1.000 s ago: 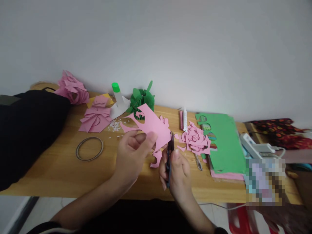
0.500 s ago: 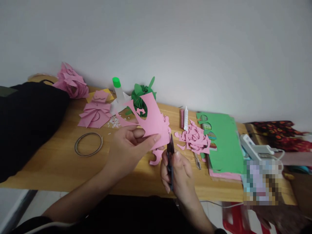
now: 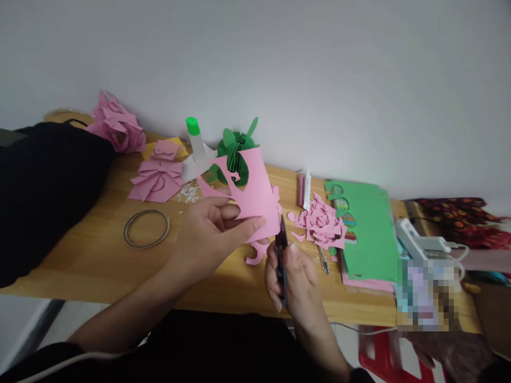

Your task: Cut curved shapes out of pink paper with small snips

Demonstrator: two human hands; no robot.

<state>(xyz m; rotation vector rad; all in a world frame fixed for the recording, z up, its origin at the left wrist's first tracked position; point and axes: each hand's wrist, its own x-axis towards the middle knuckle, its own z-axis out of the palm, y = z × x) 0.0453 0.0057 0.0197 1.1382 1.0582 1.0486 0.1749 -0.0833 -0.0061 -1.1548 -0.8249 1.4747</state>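
Observation:
My left hand (image 3: 211, 234) pinches a sheet of pink paper (image 3: 255, 194) between thumb and fingers; curved pieces are cut out of its left side. In my right hand (image 3: 295, 276) is a pair of dark scissors (image 3: 281, 242), blades pointing up beside the sheet's lower right corner. Whether the blades touch the paper I cannot tell. Just below the sheet lies a curved pink paper scrap (image 3: 257, 252). To the right is a heap of pink paper scraps (image 3: 323, 221). Behind the sheet stands a green pleated paper ornament (image 3: 227, 170), partly hidden.
A roll of tape (image 3: 146, 229) lies at left, near folded pink papers (image 3: 157, 178) and a green-capped glue bottle (image 3: 194, 135). Green sheets (image 3: 369, 234) lie at right, beside a white power strip (image 3: 413, 242). A black bag (image 3: 51, 197) covers the table's left end.
The view has shifted slightly. My left hand still holds the pink sheet, which stands a little more upright, and the scissors remain by its lower right corner.

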